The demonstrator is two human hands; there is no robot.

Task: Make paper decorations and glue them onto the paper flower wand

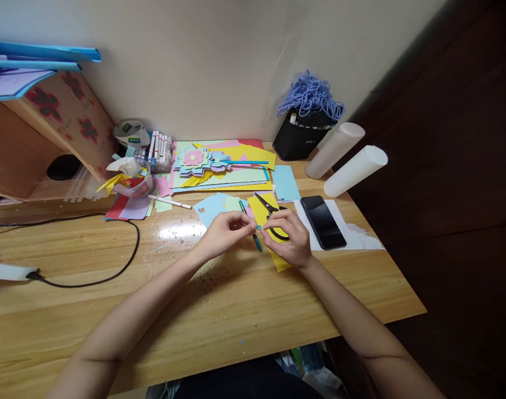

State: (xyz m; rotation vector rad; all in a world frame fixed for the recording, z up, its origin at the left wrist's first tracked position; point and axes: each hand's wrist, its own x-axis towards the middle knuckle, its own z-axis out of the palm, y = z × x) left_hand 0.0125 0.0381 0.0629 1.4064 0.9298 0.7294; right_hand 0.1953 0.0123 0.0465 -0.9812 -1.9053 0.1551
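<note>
My left hand (225,233) and my right hand (289,237) meet over the wooden desk, fingertips nearly touching. Between them they pinch a tiny blue-green piece (259,226), too small to make out fully. Black scissors (269,206) lie partly under my right hand on a yellow paper sheet (280,262). A dark green pen (257,242) rests below the fingertips, crossed by my left hand. Light blue paper (211,205) with a small cut-out lies just behind my left hand.
Layered paper flowers (193,158) lie on stacked coloured paper behind the hands. A phone (323,223) and two white cylinders (356,170) are at right. A black pen case (300,138) holds blue yarn. At left are a cardboard box (76,119), a scrap tub (137,185) and a black cable (132,257).
</note>
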